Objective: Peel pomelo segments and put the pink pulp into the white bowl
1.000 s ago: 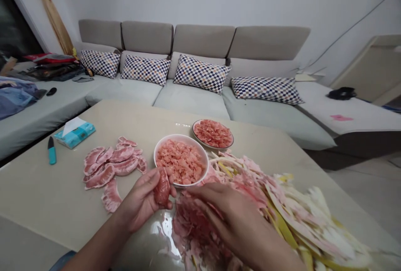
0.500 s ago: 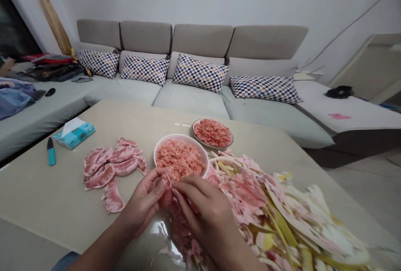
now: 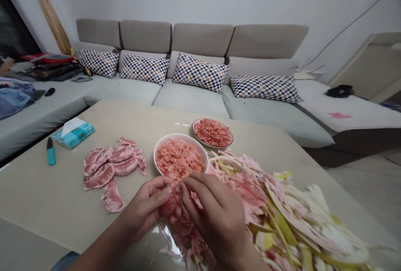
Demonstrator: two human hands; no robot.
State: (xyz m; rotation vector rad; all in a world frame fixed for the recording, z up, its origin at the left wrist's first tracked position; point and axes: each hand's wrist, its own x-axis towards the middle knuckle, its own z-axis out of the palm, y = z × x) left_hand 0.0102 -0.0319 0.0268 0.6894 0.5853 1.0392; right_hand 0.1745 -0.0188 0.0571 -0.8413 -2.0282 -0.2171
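Observation:
My left hand grips a piece of pink pomelo flesh between thumb and fingers, just at the near edge of a white bowl. My right hand is pinched at the same piece from the right; its fingertips partly hide the flesh. The bowl holds a heap of loose pink pomelo pulp. Several unpeeled pomelo segments lie in a group to the left. Right of my hands spreads a large pile of pomelo peel and membranes, which reaches under my right hand.
Behind the bowl stands a dark-rimmed plate piled with more pulp. A blue tissue pack and a small teal-handled knife lie at the table's left. Beyond the glossy table runs a grey sofa with checkered cushions.
Both hands have shifted slightly, the right one a little to the right. The pomelo piece now sits lower between them, its flesh more spread. Surrounding things stay in place.

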